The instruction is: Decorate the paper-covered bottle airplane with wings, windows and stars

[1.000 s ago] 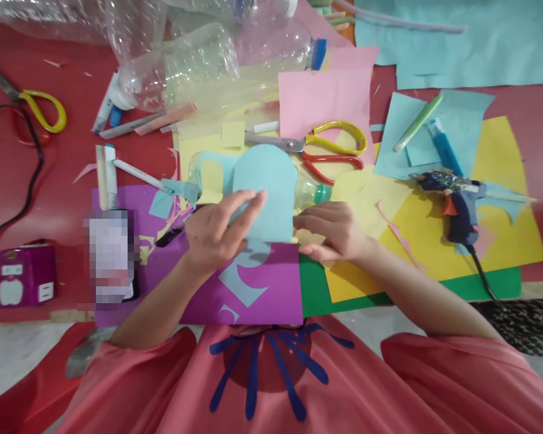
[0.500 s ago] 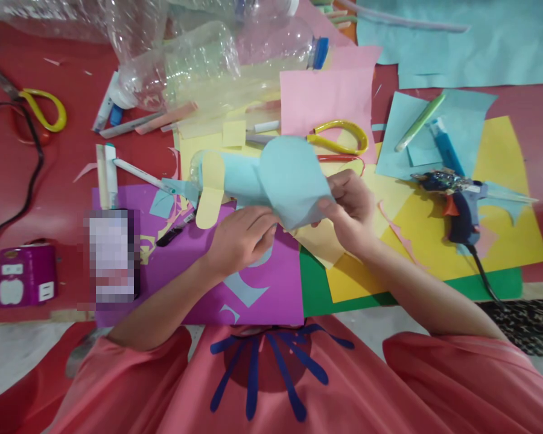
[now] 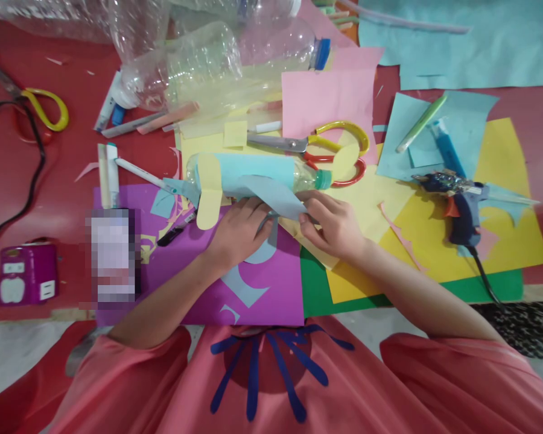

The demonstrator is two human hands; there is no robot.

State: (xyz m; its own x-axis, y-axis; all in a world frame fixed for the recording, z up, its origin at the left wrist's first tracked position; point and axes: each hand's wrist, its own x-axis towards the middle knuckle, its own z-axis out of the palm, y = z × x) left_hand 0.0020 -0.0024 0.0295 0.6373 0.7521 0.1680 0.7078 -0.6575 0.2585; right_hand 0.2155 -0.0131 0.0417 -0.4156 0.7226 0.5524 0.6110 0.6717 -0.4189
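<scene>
A small plastic bottle [image 3: 305, 176] with a green cap lies on its side, wrapped in light blue paper, with a pale yellow paper piece [image 3: 208, 196] stuck near its left end. A light blue paper flap [image 3: 274, 196] hangs from the bottle toward me. My left hand [image 3: 239, 226] presses its fingers against the underside of this flap, fingers curled. My right hand [image 3: 332, 226] pinches the flap's right edge between thumb and fingers. Both hands rest over a purple sheet [image 3: 199, 283] and a yellow sheet [image 3: 366, 205].
Yellow-and-red scissors [image 3: 326, 147] lie just behind the bottle. A glue gun [image 3: 457, 202] with its cord sits to the right. Empty clear bottles [image 3: 185, 60] are piled at the back. Pens [image 3: 136, 172], another pair of scissors [image 3: 40, 105], a purple power socket [image 3: 25, 283] and a pixelated object [image 3: 113, 256] lie left.
The blue paper flap stood up flat, was lifted and bent over, and now lies folded down against the bottle's near side. Both hands followed it toward me; the scissors are uncovered again.
</scene>
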